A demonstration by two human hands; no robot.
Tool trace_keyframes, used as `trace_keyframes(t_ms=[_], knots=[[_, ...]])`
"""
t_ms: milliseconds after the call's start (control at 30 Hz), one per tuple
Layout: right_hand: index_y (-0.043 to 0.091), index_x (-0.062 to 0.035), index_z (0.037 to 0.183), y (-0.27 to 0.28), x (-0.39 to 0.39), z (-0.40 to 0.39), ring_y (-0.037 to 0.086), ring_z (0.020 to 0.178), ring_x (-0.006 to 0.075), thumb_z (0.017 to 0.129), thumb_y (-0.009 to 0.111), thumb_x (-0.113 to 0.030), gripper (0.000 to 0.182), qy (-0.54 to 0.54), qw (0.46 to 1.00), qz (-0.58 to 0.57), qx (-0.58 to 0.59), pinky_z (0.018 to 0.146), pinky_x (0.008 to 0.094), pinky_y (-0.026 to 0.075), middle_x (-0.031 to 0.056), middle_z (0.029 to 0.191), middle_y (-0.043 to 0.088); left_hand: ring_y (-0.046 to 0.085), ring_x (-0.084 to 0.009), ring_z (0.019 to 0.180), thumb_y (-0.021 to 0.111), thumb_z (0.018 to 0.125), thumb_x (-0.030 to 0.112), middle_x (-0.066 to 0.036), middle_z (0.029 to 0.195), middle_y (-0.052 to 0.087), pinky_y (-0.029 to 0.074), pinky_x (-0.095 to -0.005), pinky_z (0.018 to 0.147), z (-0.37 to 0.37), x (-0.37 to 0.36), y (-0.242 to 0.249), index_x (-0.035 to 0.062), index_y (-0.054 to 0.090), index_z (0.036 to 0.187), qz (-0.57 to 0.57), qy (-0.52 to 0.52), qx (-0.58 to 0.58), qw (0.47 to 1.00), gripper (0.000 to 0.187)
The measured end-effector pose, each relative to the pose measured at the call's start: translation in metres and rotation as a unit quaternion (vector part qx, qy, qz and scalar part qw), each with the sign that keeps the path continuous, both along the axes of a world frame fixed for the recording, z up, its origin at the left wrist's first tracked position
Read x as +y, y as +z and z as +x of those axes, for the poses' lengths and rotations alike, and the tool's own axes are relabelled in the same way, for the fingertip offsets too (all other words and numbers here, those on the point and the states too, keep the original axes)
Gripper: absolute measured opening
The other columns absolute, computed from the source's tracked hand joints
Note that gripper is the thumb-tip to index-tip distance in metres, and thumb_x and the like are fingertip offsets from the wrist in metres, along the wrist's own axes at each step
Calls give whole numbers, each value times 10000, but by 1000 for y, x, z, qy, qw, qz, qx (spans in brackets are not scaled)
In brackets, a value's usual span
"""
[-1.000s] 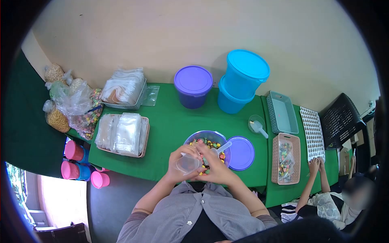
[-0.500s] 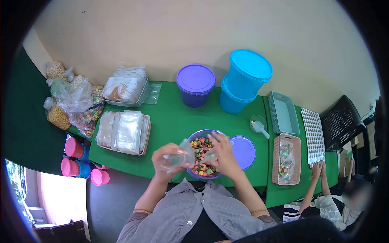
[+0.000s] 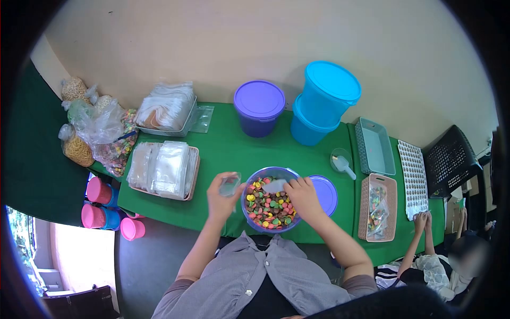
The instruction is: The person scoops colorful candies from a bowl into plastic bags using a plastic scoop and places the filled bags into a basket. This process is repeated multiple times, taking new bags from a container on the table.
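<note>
Free gap between bowl (image 3: 287, 174) and purple tub (image 3: 259, 109), blue tubs (image 3: 323, 103) alongside

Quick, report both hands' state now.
Left hand: closed on a clear plastic item, bag or cup unclear.
Right hand: closed, holding a pale scoop at the purple bowl.

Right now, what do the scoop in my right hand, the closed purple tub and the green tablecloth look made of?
Scoop: probably plastic, smooth and cloudy, with a pale, translucent look. Purple tub: likely plastic, smooth and evenly coloured, with a soft sheen. Tablecloth: apparently fabric, matte and free of glare, though no weave shows.
</note>
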State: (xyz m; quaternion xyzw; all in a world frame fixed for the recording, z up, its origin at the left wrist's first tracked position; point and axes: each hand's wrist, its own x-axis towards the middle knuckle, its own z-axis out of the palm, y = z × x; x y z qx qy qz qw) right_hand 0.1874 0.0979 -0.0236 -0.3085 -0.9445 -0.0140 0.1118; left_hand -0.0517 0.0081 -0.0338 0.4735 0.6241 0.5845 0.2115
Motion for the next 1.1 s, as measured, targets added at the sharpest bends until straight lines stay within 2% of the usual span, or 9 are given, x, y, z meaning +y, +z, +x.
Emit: trace_keyframes(t_ms=[133, 200, 267, 467, 667, 867, 967, 1067, 1100], knots=[[556, -68, 916, -32, 32, -29, 557, 849, 226, 753, 587, -122, 174, 104, 982, 151, -36, 814, 347, 412, 52, 846, 570, 612, -219, 931, 809, 738, 190, -83, 974, 643, 468, -354, 851, 27, 24, -37, 39, 620, 1028, 17, 48, 103, 993, 377], [557, -68, 917, -46, 39, -36, 560, 857, 218, 759, 583, -125, 170, 140, 976, 158, -51, 813, 336, 411, 49, 849, 573, 597, -260, 955, 802, 728, 201, -80, 974, 635, 426, -381, 881, 33, 29, -45, 61, 623, 1010, 19, 84, 185, 979, 362], [559, -67, 919, -54, 48, -37, 563, 865, 210, 765, 579, -128, 167, 179, 968, 162, -66, 812, 326, 410, 47, 852, 576, 590, -268, 966, 800, 728, 211, -75, 983, 635, 409, -384, 890, 31, 29, -47, 67, 625, 1009, 14, 82, 184, 979, 362], [587, -65, 882, -48, 53, -27, 601, 826, 198, 793, 569, -121, 107, 218, 970, 37, -106, 816, 314, 418, 49, 802, 620, 583, -270, 976, 794, 727, 209, -70, 992, 634, 392, -390, 893, 31, 28, -47, 75, 627, 1009, 4, 87, 175, 981, 354], [614, -69, 867, -60, 47, -31, 659, 774, 258, 809, 563, -94, 81, 102, 989, -80, -76, 791, 382, 443, 91, 781, 669, 579, -278, 967, 785, 729, 221, -74, 978, 630, 383, -392, 907, 32, 30, -47, 83, 635, 1002, -9, 98, 156, 983, 340], [654, -48, 879, -59, 31, -24, 652, 739, 323, 864, 573, -189, 163, 32, 974, -214, -66, 693, 428, 470, 159, 758, 659, 575, -270, 974, 777, 741, 218, -70, 982, 625, 380, -391, 910, 32, 29, -47, 84, 630, 1007, -18, 102, 159, 982, 332], [675, -45, 909, -75, 23, -25, 650, 715, 338, 900, 567, -243, 225, 4, 957, -289, -34, 678, 438, 492, 189, 764, 654, 572, -259, 982, 773, 746, 208, -64, 989, 622, 378, -389, 911, 32, 28, -48, 87, 624, 1013, -18, 106, 159, 981, 328], [678, -42, 931, -76, 25, -28, 657, 669, 282, 930, 558, -292, 277, -46, 920, -388, -14, 670, 390, 518, 159, 716, 650, 572, -258, 981, 774, 745, 204, -63, 992, 622, 378, -389, 911, 31, 28, -49, 86, 623, 1014, -25, 107, 161, 981, 330], [670, -33, 958, -62, 29, -30, 655, 670, 232, 932, 575, -292, 277, -87, 864, -496, -23, 659, 355, 518, 132, 691, 642, 572, -258, 981, 774, 744, 201, -63, 994, 622, 378, -389, 911, 31, 27, -49, 86, 622, 1014, -30, 105, 160, 981, 330]])
